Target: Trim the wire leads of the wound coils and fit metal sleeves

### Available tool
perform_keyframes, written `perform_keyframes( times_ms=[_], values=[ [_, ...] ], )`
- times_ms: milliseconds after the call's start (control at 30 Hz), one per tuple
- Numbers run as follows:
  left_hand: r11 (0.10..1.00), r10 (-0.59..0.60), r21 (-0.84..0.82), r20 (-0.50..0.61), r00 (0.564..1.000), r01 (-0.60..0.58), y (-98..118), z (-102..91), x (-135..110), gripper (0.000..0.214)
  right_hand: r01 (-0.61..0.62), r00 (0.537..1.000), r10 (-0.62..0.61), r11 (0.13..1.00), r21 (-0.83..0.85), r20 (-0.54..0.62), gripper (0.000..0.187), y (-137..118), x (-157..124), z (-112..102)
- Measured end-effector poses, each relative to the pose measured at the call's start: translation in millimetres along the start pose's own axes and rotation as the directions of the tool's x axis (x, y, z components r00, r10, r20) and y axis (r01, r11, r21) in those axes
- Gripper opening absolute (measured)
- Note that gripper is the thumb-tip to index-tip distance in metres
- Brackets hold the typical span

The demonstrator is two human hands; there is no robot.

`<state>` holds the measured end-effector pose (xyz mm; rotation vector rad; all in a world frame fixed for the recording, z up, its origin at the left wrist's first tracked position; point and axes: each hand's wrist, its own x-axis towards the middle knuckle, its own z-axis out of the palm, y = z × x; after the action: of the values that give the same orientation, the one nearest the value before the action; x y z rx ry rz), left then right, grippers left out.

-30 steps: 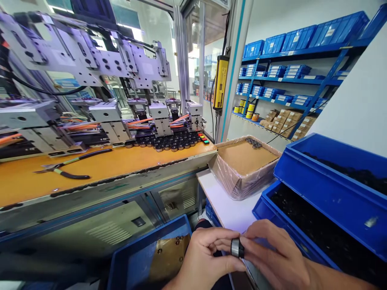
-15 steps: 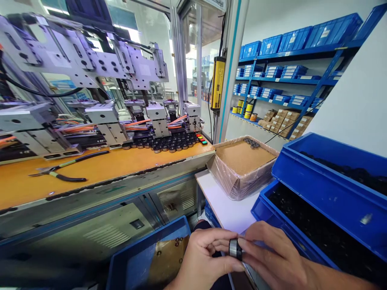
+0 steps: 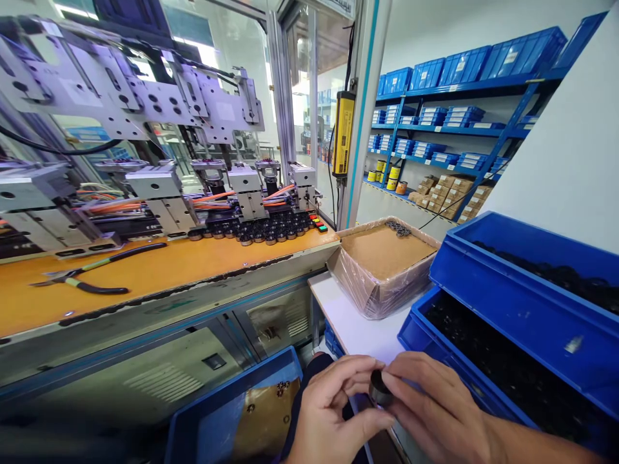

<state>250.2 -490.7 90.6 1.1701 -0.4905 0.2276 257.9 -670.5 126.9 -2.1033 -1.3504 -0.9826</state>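
In the head view, the left hand (image 3: 333, 407) and the right hand (image 3: 438, 396) are closed by their fingers around a small dark ring (image 3: 380, 390), low and right of centre in the frame. Blue bins (image 3: 522, 303) of black parts stand at lower right; pliers (image 3: 68, 276) lie on the orange bench (image 3: 193, 265) at left.

Pliers (image 3: 101, 290), dark handles with green bands, lying splayed on orange benchtop (image 3: 193, 263). Yellow sensor bar (image 3: 343, 132), upright on frame post. Blue shelving (image 3: 483, 84), rear right: large blue bins (image 3: 464, 64) on top, shallow blue trays (image 3: 461, 117) below; lowest level, cardboard boxes (image 3: 445, 193) stacked, yellow canisters (image 3: 392, 178), one orange canister (image 3: 401, 187) beside.
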Motion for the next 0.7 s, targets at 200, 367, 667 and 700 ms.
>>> perform_keyframes(
  times_ms=[200,367,667,700],
  values=[
    [0.869,0.247,0.392,0.184,0.951,-0.302,13.9,-19.1,6.9,0.03,-0.09,0.996,0.091,0.978,0.187,0.0,0.017,-5.9,8.0,-0.6],
    [0.984,0.021,0.177,0.023,1.0,-0.024,1.9,-9.5,2.8,0.032,-0.075,0.997,0.071,0.986,0.152,0.028,0.017,-4.4,4.6,1.6],
    [0.682,-0.537,-0.499,0.157,0.829,0.535,-6.4,1.4,-4.5,0.042,-0.133,0.991,0.135,0.949,0.286,0.011,0.018,0.6,7.2,3.1],
    [0.713,-0.523,-0.47,0.141,0.841,0.521,-6.7,0.1,-5.4,0.042,-0.138,0.99,0.142,0.949,0.285,0.008,0.018,0.1,8.5,3.3]
  ],
)
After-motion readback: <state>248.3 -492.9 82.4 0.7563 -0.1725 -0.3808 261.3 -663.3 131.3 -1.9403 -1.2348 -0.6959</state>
